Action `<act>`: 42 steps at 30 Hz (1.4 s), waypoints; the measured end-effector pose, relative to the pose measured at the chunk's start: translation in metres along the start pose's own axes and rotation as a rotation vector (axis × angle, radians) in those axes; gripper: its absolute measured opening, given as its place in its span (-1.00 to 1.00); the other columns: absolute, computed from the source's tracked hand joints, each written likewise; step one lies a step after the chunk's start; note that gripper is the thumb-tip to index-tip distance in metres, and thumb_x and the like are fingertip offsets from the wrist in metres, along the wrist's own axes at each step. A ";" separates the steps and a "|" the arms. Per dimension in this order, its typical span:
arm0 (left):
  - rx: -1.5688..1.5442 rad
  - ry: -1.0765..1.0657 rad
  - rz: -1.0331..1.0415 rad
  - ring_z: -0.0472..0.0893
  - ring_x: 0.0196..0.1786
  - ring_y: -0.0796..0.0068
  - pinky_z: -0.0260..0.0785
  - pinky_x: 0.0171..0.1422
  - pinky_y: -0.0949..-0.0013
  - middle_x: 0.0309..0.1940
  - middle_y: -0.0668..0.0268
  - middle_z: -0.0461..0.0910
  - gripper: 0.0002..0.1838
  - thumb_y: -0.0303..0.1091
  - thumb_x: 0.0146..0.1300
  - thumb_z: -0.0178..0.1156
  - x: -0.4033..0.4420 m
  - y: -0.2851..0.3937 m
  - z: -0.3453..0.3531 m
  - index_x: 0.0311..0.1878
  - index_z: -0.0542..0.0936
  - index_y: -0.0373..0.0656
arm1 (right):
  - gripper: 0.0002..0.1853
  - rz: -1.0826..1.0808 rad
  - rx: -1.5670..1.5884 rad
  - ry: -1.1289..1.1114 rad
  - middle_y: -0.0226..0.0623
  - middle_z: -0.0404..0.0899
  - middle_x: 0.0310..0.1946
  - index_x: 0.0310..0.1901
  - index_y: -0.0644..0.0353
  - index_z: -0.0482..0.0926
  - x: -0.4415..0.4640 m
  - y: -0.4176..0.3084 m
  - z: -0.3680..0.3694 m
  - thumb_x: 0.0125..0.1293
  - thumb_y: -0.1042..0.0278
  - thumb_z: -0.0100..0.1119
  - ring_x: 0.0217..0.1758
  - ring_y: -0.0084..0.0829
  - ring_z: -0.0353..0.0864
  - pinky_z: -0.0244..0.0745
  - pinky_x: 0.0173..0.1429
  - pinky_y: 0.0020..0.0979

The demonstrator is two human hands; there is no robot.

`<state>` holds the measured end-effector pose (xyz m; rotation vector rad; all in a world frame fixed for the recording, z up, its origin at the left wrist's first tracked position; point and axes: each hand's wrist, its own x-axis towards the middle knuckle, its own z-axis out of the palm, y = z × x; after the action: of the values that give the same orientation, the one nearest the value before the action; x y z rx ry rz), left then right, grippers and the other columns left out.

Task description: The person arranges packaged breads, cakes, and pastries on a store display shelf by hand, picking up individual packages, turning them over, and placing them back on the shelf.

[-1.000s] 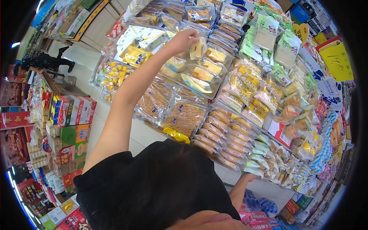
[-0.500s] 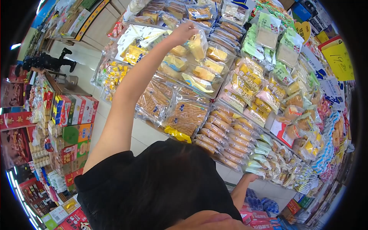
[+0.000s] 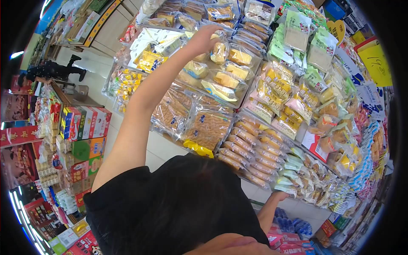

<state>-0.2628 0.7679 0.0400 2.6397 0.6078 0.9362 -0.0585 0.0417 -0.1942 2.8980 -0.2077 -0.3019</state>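
My left hand (image 3: 205, 39) reaches across the display with its fingers bent round the top of a bagged piece of bread (image 3: 219, 52). That bag stands tilted among other clear-wrapped yellow bread slices (image 3: 229, 79) in a shallow tray. Just left of the hand lie white-and-yellow packs (image 3: 151, 60). Low on the right, my right hand (image 3: 278, 196) is at the near edge of the display, beside pale green wrapped pastries (image 3: 287, 183); its fingers are mostly hidden.
Flat bags of brown braided snacks (image 3: 206, 125) and rows of wrapped rolls (image 3: 238, 148) line the near side. Yellow toast packs (image 3: 274, 91) lie to the right, near a yellow price sign (image 3: 376, 63). Stacked cartons (image 3: 87, 123) and another person (image 3: 51, 71) are across the aisle.
My left hand has turned and shifted slightly left, and the bagged bread under it sits lower and more tipped. My right hand has stayed at the edge.
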 end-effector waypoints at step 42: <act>0.253 -0.359 0.246 0.51 -0.11 0.20 0.37 -0.03 0.24 -0.28 0.27 0.54 -0.84 -0.41 0.01 0.21 -0.049 0.026 -0.029 -0.28 0.55 -0.14 | -0.38 -0.143 -0.100 -0.066 -0.34 0.36 0.26 0.32 0.03 0.27 -0.012 -0.007 -0.022 0.35 -0.15 -0.10 0.23 -0.43 0.43 0.47 0.08 -0.40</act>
<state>-0.3086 0.7251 0.0459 3.0581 0.3377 0.4401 -0.0643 0.0552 -0.1728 2.8111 0.0039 -0.4196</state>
